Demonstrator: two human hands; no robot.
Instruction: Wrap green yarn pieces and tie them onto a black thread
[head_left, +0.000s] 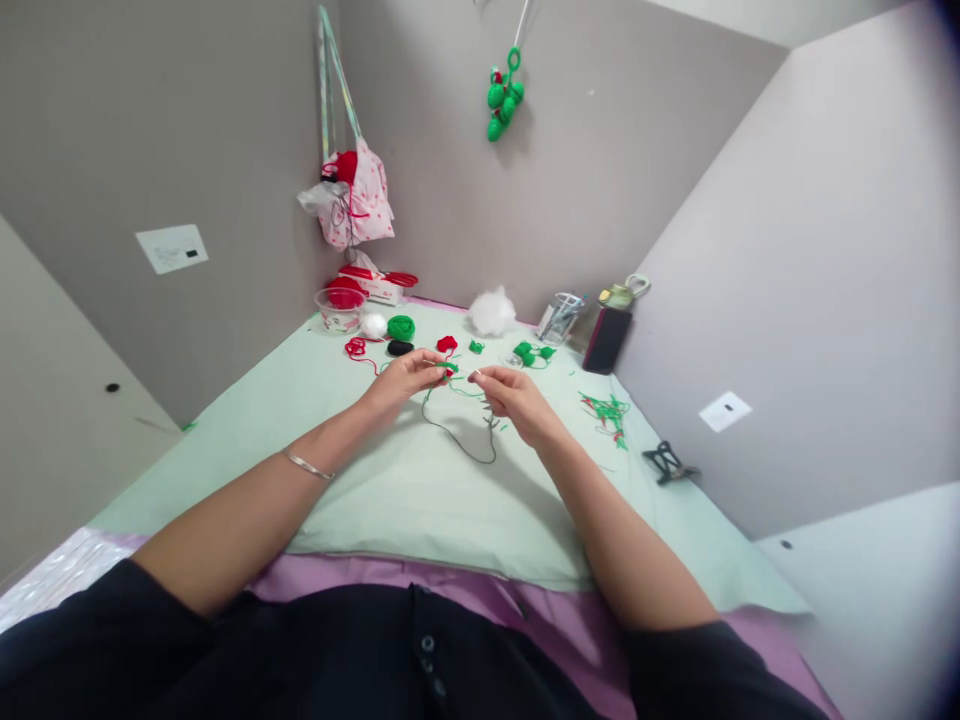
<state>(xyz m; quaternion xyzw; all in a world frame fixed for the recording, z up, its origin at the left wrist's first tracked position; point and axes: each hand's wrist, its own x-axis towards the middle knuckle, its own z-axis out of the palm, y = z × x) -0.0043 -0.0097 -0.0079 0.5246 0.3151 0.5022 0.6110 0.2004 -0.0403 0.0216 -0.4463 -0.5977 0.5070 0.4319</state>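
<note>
My left hand (412, 374) pinches a small green and red crocheted piece (448, 368) between thumb and fingers. Just to its right, my right hand (514, 395) is closed in a pinch on a thin needle-like tool (472, 376), whose exact kind is too small to tell. A green strand trails between the hands. Below them a dark grey cord (459, 445) curves over the cloth, one end running under my right hand. Beyond my fingers lie a red crocheted piece (447, 344) and a small green one (476, 347).
At the back left stand a clear tub (341, 318), a green yarn ball (401, 328) and a black oval object (400, 348). White stuffing (492, 312), a pen holder (559, 320) and a dark phone (607, 340) line the back right. Yarn scraps (606, 415) and a black stand (669, 463) lie right.
</note>
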